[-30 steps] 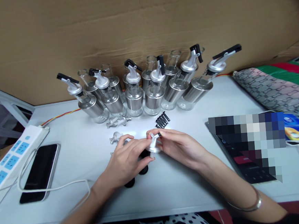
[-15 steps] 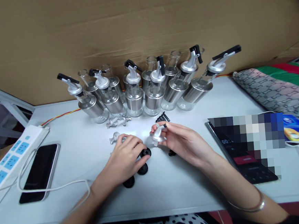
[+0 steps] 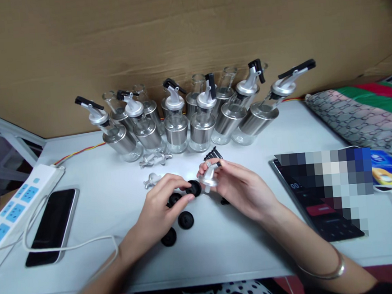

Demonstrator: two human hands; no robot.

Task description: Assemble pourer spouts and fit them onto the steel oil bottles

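Between the thumb and fingers of my left hand (image 3: 166,201) is a round black stopper (image 3: 194,189), lifted off the table. My right hand (image 3: 243,186) grips a silver pourer spout (image 3: 209,175) with a black tip, its flat base facing down and left. The stopper and the spout's base are close together; whether they touch I cannot tell. Below my left hand lie more black stoppers (image 3: 186,220). Other silver spout bodies (image 3: 152,181) rest beyond it. A row of small black levers (image 3: 213,153) sits behind my right hand.
Several glass and steel bottles (image 3: 176,132), the front ones fitted with pourers, line the back against cardboard (image 3: 173,31). At left are a phone (image 3: 53,226), a power strip (image 3: 14,211) and a white cable. A tablet (image 3: 316,205) and patterned cloth (image 3: 357,120) are at right.
My left hand has raised a black stopper up and right, toward the spout. My right hand has shifted slightly right, still holding the spout.
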